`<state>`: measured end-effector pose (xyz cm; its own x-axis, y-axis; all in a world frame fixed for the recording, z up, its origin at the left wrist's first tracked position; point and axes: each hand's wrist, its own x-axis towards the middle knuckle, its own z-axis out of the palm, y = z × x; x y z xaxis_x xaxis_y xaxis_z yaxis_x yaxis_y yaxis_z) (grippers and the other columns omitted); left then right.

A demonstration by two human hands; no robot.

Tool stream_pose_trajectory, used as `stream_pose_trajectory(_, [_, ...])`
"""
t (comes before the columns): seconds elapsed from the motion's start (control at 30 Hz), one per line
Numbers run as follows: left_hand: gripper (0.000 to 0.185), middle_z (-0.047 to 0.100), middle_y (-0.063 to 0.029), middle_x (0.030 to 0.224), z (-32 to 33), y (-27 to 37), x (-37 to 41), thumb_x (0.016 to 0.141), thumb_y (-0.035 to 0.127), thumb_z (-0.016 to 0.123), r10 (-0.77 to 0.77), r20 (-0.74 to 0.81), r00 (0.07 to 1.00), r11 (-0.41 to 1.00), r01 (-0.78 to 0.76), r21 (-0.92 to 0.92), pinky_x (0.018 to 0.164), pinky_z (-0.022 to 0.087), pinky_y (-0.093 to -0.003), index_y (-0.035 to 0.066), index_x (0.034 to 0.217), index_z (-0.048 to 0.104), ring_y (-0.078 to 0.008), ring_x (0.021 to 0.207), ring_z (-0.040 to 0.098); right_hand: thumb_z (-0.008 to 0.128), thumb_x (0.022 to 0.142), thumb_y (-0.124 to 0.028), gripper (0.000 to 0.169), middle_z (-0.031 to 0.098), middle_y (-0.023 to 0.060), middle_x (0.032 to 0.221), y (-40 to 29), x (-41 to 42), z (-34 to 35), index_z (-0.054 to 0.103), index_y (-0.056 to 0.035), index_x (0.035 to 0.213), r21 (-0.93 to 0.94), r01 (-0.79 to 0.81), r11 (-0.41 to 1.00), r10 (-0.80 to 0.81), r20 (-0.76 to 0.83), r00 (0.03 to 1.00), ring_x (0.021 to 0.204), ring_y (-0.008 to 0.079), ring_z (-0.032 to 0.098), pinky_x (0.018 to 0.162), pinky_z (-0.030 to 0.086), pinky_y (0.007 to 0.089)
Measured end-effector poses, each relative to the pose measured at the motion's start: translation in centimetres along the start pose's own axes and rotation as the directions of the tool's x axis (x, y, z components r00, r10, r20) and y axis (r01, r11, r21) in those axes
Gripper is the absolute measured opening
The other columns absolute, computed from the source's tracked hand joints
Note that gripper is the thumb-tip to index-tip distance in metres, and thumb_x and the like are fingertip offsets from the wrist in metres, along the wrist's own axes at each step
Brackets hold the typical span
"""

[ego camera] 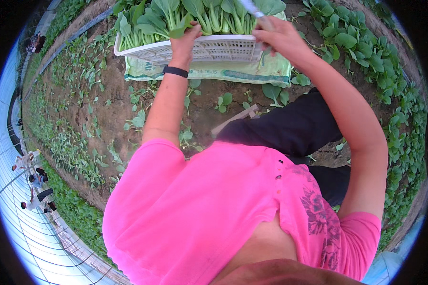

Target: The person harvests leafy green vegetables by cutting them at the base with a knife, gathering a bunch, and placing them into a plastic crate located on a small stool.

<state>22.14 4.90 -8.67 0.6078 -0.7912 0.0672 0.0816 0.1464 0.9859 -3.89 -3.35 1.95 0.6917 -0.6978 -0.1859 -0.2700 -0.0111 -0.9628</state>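
Observation:
A white plastic crate point(228, 48) filled with bok choy point(214, 16) stands before me, its slatted near wall facing me. My left hand point(185, 38) is over the crate's near rim, at the front row of plants. One bok choy leaf point(181, 27) lies across its fingers, so their grip is partly hidden. My right hand point(280, 35) is closed around the handle of a knife point(255, 11) at the crate's right corner. The knife's blade points up and left over the leaves, slightly blurred, and its tip is cut off by the picture's top edge.
Under the crate lies a printed fertilizer sack point(207, 73) on the soil. A small wooden stool point(239, 117) shows partly beside my dark-trousered leg. Leafy rows point(371, 53) grow on the right. Cut leaves point(73, 156) litter the ground at left. Several people point(35, 192) are far left inside the greenhouse.

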Motion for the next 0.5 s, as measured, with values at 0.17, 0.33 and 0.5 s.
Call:
stream_pose_trajectory(0.17, [0.017, 0.065, -0.0059, 0.091, -0.4, -1.8, -0.5, 0.079, -0.004, 0.061, 0.189, -0.002, 0.982, 0.959, -0.185, 0.213, 0.073, 0.048, -0.0247, 0.000, 0.095, 0.065, -0.0126, 0.080, 0.060, 0.064, 0.082, -0.015, 0.017, 0.061, 0.0033, 0.082, 1.4, 8.4, 6.7, 0.057, -0.0035, 0.092, 0.010, 0.159, 0.987, -0.159, 0.069, 0.985, 0.074, 0.0096, 0.058, 0.061, 0.047, 0.0250])
stream_pose_trajectory(0.33, [0.023, 0.065, -0.0072, 0.094, 1.5, -1.7, -1.4, 0.078, 0.002, 0.064, 0.117, -0.111, 0.987, 0.992, -0.112, 0.055, 0.076, 0.048, -0.0261, -0.003, 0.101, 0.062, -0.0141, 0.084, 0.060, 0.064, 0.075, -0.030, 0.032, 0.063, 0.0155, 0.090, 6.7, 16.3, 9.7, 0.059, -0.0072, 0.098, -0.201, 0.232, 0.952, -0.243, -0.030, 0.970, 0.083, 0.0318, 0.062, 0.074, 0.047, 0.0407])
stream_pose_trajectory(0.5, [0.019, 0.062, -0.0056, 0.081, 1.1, -2.2, -2.5, 0.070, 0.003, 0.069, 0.328, -0.074, 0.942, 0.830, -0.250, 0.498, 0.075, 0.047, -0.0309, 0.003, 0.088, 0.064, -0.0163, 0.081, 0.058, 0.064, 0.075, -0.033, 0.038, 0.065, 0.0140, 0.094, 6.3, 17.2, 9.1, 0.060, -0.0097, 0.106, -0.350, 0.134, 0.927, -0.150, -0.018, 0.989, 0.088, 0.0295, 0.061, 0.079, 0.047, 0.0397])
